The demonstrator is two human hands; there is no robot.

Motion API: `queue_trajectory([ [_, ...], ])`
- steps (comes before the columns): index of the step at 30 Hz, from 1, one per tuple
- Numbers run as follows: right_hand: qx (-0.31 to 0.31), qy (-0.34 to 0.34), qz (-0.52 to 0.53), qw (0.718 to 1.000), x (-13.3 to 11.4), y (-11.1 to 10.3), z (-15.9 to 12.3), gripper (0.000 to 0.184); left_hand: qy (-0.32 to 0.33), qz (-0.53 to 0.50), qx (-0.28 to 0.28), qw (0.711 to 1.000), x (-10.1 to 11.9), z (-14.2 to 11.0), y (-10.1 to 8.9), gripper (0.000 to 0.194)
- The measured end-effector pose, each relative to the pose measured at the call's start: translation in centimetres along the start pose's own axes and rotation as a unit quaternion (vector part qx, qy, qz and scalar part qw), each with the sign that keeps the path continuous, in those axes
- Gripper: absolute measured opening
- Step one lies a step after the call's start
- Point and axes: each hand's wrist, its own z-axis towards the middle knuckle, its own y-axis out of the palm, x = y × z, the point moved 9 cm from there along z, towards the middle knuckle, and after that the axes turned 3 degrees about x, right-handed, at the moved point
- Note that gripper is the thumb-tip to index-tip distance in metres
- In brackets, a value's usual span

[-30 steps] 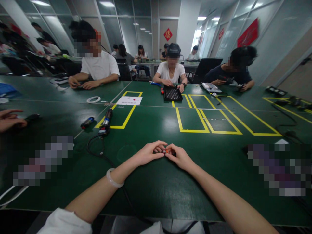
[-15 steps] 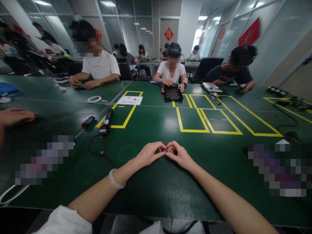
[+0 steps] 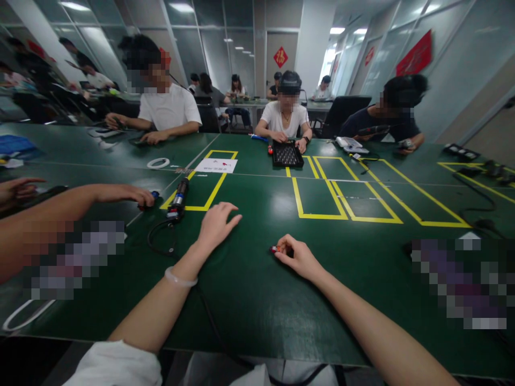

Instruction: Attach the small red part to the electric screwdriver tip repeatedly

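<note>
My right hand (image 3: 295, 257) is above the green table with its fingers pinched on a small red-and-orange part (image 3: 275, 249). Most of that part is hidden by the fingers, so its kind is unclear. My left hand (image 3: 219, 225) is apart from it, further left and forward, fingers stretched out and holding nothing. Just left of my left hand lies a black cylindrical tool (image 3: 178, 199) with a silver-blue band and a cable, much like an electric screwdriver. It lies partly across a yellow-taped outline.
A co-worker's hand (image 3: 140, 195) from the left touches a short black-and-blue cylinder (image 3: 155, 195). Ahead are a paper sheet (image 3: 216, 165), a white ring (image 3: 158, 163) and a black tray (image 3: 288, 154) under another person's hands. Blurred-out objects lie on both sides.
My left hand has let go of the small part and moved left and forward, opening. My right hand stays in place. A co-worker's arm has reached in from the left to the short cylinder.
</note>
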Motion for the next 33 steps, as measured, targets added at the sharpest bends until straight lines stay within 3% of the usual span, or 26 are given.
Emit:
queue_trajectory([
  [2, -0.003, 0.002, -0.005, 1.0, -0.1, -0.1, 0.0, 0.011, -0.102, 0.114, 0.075, 0.985, -5.7, 0.1, -2.2, 0.044],
  [4, -0.009, 0.002, -0.01, 1.0, -0.2, 0.0, -0.1, 0.011, -0.186, 0.179, 0.088, 0.962, -10.9, -0.6, -3.4, 0.054],
  [7, -0.012, 0.0, -0.014, 1.0, -0.4, 0.0, -0.1, 0.011, -0.282, 0.194, 0.02, 0.939, -17.2, -2.1, -3.4, 0.069],
  [10, -0.014, 0.0, -0.012, 1.0, -0.2, 0.1, -0.1, 0.012, -0.309, 0.174, -0.039, 0.934, -20.0, -2.9, -2.9, 0.072],
  [18, -0.009, -0.003, -0.008, 1.0, -0.1, -0.1, -0.2, 0.014, -0.339, 0.148, -0.045, 0.928, -21.7, -3.0, -2.6, 0.07],
  [23, -0.007, -0.002, -0.008, 1.0, -0.2, -0.1, -0.2, 0.015, -0.319, 0.157, -0.039, 0.934, -21.4, -2.5, -2.5, 0.07],
  [28, -0.002, -0.003, -0.009, 1.0, -0.1, 0.0, 0.0, 0.014, -0.291, 0.171, -0.036, 0.941, -19.1, -1.9, -1.8, 0.07],
  [33, 0.007, -0.002, -0.013, 1.0, -0.2, -0.1, 0.1, 0.015, -0.226, 0.157, -0.048, 0.96, -14.8, -0.9, 0.1, 0.066],
])
